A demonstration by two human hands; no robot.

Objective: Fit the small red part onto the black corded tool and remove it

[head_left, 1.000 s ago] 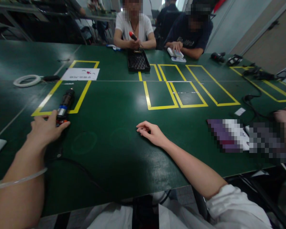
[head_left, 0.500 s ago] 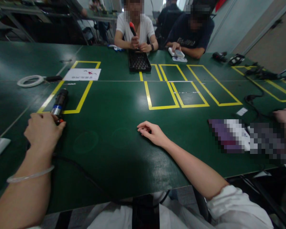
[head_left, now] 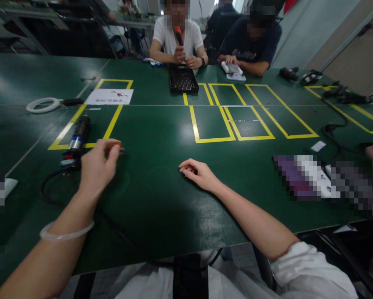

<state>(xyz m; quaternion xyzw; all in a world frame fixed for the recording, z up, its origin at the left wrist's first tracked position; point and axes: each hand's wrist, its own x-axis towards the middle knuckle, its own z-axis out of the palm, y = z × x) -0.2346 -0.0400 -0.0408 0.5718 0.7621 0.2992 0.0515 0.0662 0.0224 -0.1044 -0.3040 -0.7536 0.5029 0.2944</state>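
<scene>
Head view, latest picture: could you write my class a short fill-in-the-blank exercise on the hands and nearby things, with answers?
1. The left hand pinches a small orange piece, while the ____ hand rests on the tabletop.
2. A pale bracelet encircles the person's ____ wrist.
3. The dark cylindrical tool has a ____ band next to its silver section.
4. The outlines marked on the tabletop are ____.

Missing words: right; left; blue; yellow.

White coil (head_left: 45,111) left of a white sheet (head_left: 110,97); black tray (head_left: 185,89) farther right
</scene>
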